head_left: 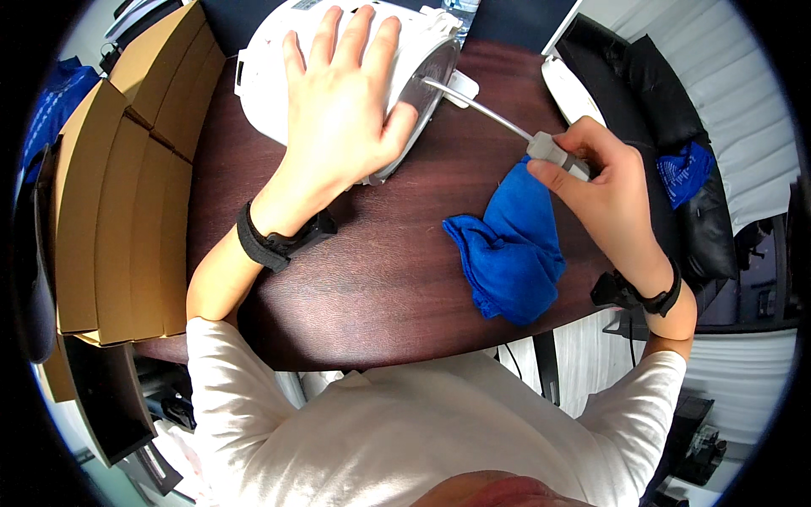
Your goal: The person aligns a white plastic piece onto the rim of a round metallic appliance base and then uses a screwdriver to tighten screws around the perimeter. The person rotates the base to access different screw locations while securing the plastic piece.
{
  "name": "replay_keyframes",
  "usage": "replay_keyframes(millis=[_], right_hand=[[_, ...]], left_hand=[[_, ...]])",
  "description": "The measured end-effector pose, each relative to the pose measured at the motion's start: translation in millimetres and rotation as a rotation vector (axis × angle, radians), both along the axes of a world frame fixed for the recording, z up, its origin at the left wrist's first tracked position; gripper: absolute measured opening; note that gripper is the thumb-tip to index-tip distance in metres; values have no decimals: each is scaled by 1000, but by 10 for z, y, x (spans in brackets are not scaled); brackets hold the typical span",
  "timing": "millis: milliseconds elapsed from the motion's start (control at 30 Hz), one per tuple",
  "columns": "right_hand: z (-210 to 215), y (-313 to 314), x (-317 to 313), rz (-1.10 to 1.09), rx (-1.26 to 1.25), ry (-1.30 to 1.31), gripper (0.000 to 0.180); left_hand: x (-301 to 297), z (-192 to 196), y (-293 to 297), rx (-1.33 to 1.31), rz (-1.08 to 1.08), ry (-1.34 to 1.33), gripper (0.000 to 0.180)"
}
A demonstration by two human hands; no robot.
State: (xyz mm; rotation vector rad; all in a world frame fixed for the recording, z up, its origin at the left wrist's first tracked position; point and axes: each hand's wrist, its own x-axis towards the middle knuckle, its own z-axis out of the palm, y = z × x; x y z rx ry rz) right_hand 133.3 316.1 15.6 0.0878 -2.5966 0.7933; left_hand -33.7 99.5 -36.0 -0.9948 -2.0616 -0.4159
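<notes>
Left hand (342, 101) lies flat and open on the tipped white cooker (270, 76) to steady it, while right hand (596, 182) grips the screwdriver (553, 150) poking its underside.

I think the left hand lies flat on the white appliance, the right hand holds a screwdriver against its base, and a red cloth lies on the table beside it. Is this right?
Not quite: the cloth is blue, not red, as the head view shows. The rest holds: the left hand lies flat on the white appliance, and the right hand holds the screwdriver against its base, above the table.
</notes>
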Motion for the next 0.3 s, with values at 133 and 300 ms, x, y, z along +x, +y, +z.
replay_keyframes(millis=[133,300], right_hand=[[92,36,-25,-1,-184,-191,19],[286,82,-74,-74,-564,-604,15]], left_hand=[[10,-16,8,7,9,-8,75],[27,-31,-10,10,23,-29,76]])
